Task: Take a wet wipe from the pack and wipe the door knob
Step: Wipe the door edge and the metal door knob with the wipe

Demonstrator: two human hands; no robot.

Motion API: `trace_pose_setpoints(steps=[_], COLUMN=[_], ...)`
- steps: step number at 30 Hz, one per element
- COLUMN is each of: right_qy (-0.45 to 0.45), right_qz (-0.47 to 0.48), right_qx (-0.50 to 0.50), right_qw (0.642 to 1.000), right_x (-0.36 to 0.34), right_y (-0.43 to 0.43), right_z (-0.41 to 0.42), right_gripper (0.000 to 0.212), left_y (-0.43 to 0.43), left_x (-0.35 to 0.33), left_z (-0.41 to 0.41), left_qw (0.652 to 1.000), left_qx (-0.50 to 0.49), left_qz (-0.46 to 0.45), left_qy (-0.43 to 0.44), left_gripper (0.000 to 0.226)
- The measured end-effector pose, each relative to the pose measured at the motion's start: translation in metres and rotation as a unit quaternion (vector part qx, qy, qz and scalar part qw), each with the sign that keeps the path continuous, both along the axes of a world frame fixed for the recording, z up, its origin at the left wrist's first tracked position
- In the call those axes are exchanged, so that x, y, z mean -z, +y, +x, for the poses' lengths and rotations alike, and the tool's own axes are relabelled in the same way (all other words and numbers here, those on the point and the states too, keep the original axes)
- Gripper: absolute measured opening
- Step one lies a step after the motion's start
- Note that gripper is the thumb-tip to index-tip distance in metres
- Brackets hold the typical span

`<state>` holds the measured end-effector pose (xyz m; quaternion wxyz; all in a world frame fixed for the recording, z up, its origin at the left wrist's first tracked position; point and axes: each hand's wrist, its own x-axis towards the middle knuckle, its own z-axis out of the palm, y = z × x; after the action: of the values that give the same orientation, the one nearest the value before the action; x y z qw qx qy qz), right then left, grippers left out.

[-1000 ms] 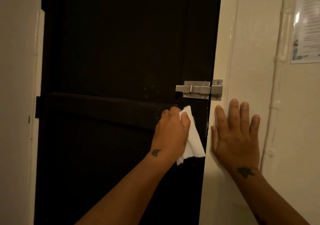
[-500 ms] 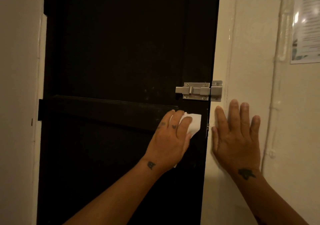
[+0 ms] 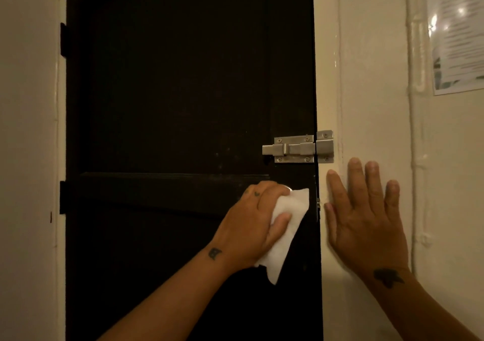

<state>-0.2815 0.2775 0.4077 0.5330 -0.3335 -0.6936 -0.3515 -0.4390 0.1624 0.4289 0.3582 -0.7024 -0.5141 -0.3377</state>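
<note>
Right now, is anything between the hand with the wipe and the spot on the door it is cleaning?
Nothing visible. The left hand presses the white wipe against the dark door just below the metal bolt latch. The knob itself is hidden under hand and wipe. The right hand lies flat on the wall, clear of it.

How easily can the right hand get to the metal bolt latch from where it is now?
Probably easily. The right hand lies flat on the wall and holds nothing; the bolt latch sits just above and to its left, with nothing between them.
</note>
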Motion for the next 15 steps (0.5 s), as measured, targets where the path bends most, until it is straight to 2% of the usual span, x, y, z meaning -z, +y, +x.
trace_pose_setpoints(steps=[1,3,6,7,9,11,15], right_qy=[-0.001,-0.005,-0.01,-0.008,-0.004,-0.001,-0.002], right_qz=[-0.002,-0.003,0.0,0.003,0.008,0.008,0.009], right_qx=[0.0,0.001,0.005,0.005,0.002,0.001,0.006], right_qw=[1.0,1.0,1.0,1.0,1.0,1.0,1.0], right_x=[0.0,0.0,0.001,0.001,0.001,0.0,0.0], right_y=[0.0,0.0,0.002,0.002,0.002,0.001,0.001], right_z=[0.0,0.0,0.001,0.001,0.0,0.0,0.0], right_gripper=[0.056,0.057,0.057,0.057,0.057,0.057,0.056], left_y=[0.001,0.003,0.0,-0.002,-0.005,-0.003,-0.001], left_x=[0.002,0.006,-0.003,-0.009,-0.017,-0.015,-0.018], left_z=[0.002,0.003,-0.008,-0.011,-0.012,-0.014,-0.025], left_qw=[1.0,0.998,0.973,0.969,0.977,0.975,0.915], left_qx=[0.0,-0.032,-0.075,-0.063,-0.032,-0.033,-0.06], left_qz=[0.007,0.025,0.03,0.017,-0.015,0.01,0.047], left_qy=[-0.007,0.039,0.215,0.238,0.212,0.219,0.396], left_gripper=[0.044,0.039,0.035,0.036,0.038,0.038,0.033])
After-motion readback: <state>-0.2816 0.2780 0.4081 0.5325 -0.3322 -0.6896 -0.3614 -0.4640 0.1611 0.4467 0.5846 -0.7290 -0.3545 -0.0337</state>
